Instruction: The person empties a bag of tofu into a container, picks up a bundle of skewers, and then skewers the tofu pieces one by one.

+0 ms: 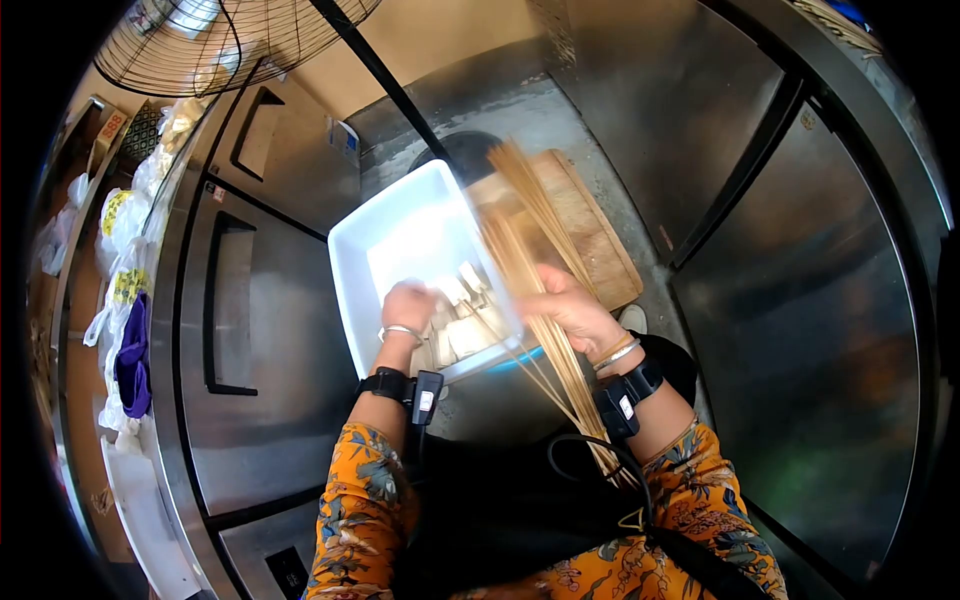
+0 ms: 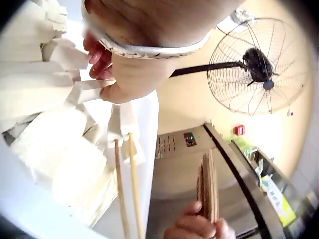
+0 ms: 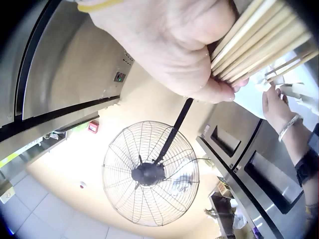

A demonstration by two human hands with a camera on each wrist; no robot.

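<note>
Skewers (image 1: 517, 262) are slanting past three o'clock in my view, my right grip (image 1: 573, 312) curling round the bundle; I'm judging them stiff and light, best taken mid-length. At ten o'clock the white tub (image 1: 410, 230) is holding pale pieces (image 2: 60, 144) toward its five o'clock. My left grip (image 1: 408, 305) is pinching one; I'm expecting softness, so taking the sides gently.
</note>
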